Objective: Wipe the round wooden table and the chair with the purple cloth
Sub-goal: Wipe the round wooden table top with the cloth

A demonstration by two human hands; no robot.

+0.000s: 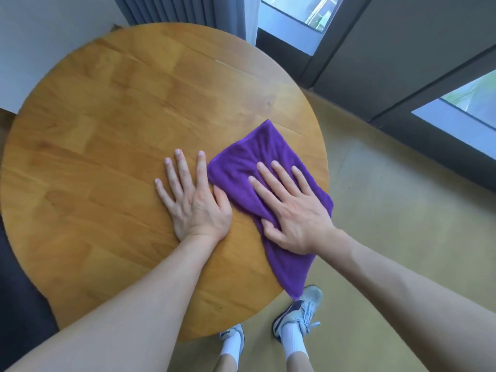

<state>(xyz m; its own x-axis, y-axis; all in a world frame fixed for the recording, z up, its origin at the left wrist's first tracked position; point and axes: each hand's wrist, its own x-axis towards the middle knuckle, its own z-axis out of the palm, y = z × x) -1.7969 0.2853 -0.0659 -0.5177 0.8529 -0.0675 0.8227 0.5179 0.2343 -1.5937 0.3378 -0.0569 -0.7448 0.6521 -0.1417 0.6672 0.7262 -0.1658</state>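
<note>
The job looks to be in its worktop stage, as a judgement from how things lie: the purple cloth (pixel 264 189) is spread flat at about four o'clock on the round wooden worktop (pixel 112 124), one corner hanging over the rim toward five o'clock. The right hand (pixel 291 208) presses on it with straight, spread fingers (pixel 261 170), released rather than clenched and pinching nothing. The left hand (pixel 194 196) lies palm-down on bare wood just beside the cloth, fingers likewise straight, its thumb touching the cloth's edge. How much of the top has been wiped cannot be told; the wood shows no clear wet trail. No chair can be made out for certain, so that part seems left to do. Pale walls and a grey curtain (pixel 185 10) stand at twelve o'clock, dark-framed glass doors (pixel 397 63) from one to three, a yellowish floor (pixel 402 205) beyond, and the person's sneakers (pixel 302 310) at six
</note>
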